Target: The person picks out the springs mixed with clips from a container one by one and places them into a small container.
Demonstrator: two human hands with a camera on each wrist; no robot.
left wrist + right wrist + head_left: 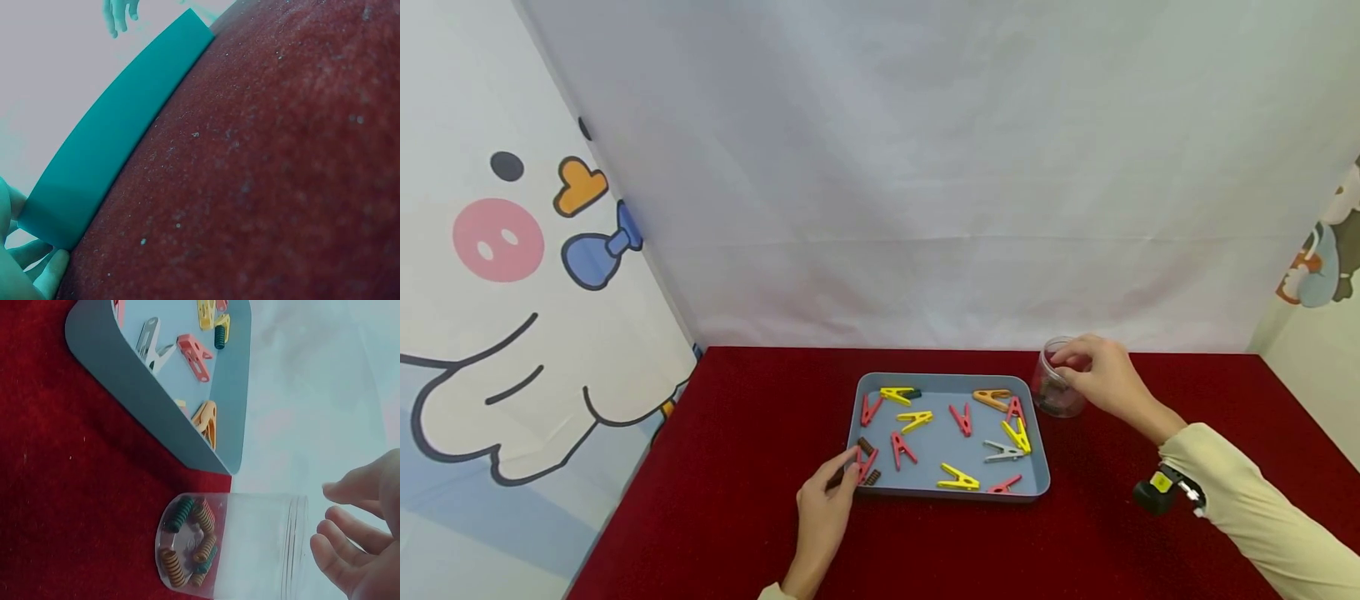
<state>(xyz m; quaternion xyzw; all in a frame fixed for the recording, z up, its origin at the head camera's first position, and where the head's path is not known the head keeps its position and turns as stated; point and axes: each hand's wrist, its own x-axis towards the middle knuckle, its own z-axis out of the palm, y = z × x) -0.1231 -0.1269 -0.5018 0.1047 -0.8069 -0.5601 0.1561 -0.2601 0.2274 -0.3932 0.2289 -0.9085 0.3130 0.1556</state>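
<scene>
A blue-grey tray (940,387) holds scattered plastic clips, such as a yellow clip (958,477) and a red clip (902,448). At its near left corner my left hand (825,504) grips the tray, thumb and fingers round the corner. Beside those fingertips lie brown coil springs (872,477) inside the tray. My right hand (1105,375) is over the mouth of a clear jar (259,550), fingers loosely bent. Nothing shows between that thumb and fingers in the right wrist view. Several green and brown springs (173,567) lie at the jar's bottom.
Red cloth (752,417) covers the table. The jar stands just right of the tray's far right corner. Behind the table hangs a white curtain (925,183); a cartoon-printed sheet (550,333) is at the left. A dark green spring (913,393) touches a yellow clip in the tray.
</scene>
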